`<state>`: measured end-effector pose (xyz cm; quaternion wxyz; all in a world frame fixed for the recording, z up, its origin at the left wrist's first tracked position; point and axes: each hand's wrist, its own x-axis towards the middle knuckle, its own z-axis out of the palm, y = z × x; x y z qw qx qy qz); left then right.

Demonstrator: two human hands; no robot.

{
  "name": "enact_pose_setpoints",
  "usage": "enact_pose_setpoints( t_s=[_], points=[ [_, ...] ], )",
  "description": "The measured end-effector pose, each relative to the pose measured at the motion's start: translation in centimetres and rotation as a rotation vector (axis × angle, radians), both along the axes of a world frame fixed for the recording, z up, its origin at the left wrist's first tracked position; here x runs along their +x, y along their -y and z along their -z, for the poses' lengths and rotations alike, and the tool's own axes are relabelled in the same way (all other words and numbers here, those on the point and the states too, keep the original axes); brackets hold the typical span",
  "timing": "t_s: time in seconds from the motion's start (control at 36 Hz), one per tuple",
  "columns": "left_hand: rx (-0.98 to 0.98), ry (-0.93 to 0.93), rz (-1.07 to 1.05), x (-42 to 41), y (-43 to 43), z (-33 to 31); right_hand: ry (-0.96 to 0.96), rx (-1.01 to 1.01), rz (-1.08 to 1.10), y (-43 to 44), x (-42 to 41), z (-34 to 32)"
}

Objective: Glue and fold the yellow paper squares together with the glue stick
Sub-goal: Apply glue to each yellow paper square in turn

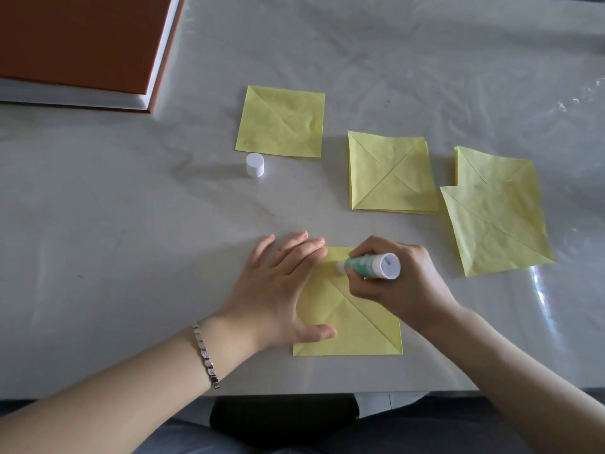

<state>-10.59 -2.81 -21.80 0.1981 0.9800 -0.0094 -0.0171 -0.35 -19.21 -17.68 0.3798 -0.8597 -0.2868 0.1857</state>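
Near counter (131, 208) edge, directly before the person: one creased yellow square (357, 326) lies flat, diagonal folds showing. Left hand (281, 290) spread on its left side, fingers straight and apart, thumb on the near-left part, pinning the sheet; bracelet (205, 355) on that wrist. Right hand (402, 283) wrapped tight round the glue stick (370, 265), uncapped. The stick's long axis runs roughly left to right and lies low: glue tip toward the left, meeting the paper near the square's far edge, just beside the left fingertips; white base toward the right. Judged: gluing is under way at the far part, and the rest of the sheet lies nearer the person than the tip, so strokes would run back toward the body, clear of the holding hand. White cap (255, 164) stands well apart, farther back to the left. More yellow squares wait beyond: single sheet (281, 121), small stack (391, 172), overlapping pile (497, 217) at right. Orange book (82, 44) at far left corner.
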Motion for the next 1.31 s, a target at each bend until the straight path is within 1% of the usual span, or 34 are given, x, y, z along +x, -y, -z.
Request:
enact_pose_setpoints(
  t_s=[0.11, 0.22, 0.33, 0.44, 0.53, 0.61, 0.69, 0.78, 0.86, 1.03, 1.31],
  points=[
    [0.018, 0.006, -0.002, 0.0, 0.1, -0.1, -0.070, -0.007, -0.076, 2.0, -1.7, 0.0],
    [0.027, 0.018, 0.008, 0.1, 0.0, -0.1, -0.055, -0.023, -0.137, 3.1, -3.0, -0.1],
    [0.036, 0.006, 0.007, 0.1, 0.0, 0.0, -0.054, -0.020, -0.109, 2.3, -1.9, -0.2],
    [0.022, 0.004, 0.006, 0.0, 0.0, -0.1, -0.010, 0.005, -0.016, 1.0, -0.2, -0.2],
    [0.012, 0.005, 0.007, -0.1, 0.0, -0.1, -0.015, -0.006, 0.023, 0.7, 0.3, -0.2],
    [0.033, 0.004, 0.007, -0.1, 0.0, -0.1, -0.018, -0.027, -0.027, 1.7, -0.5, -0.2],
    [0.052, -0.003, 0.003, 0.0, 0.0, 0.0, -0.047, -0.005, -0.092, 3.2, -2.1, -0.1],
    [0.060, -0.006, 0.023, 0.0, -0.2, 0.1, -0.029, 0.001, -0.144, 3.8, -3.2, 0.0],
    [0.067, 0.001, 0.019, 0.0, -0.1, 0.0, -0.038, -0.002, -0.121, 3.4, -2.5, -0.2],
    [0.049, 0.003, 0.022, -0.1, -0.1, 0.0, -0.012, -0.008, 0.009, 1.6, 0.0, -0.2],
    [0.069, 0.009, 0.027, 0.0, -0.2, 0.2, -0.023, -0.004, -0.122, 4.4, -2.9, -0.1]
  ],
)
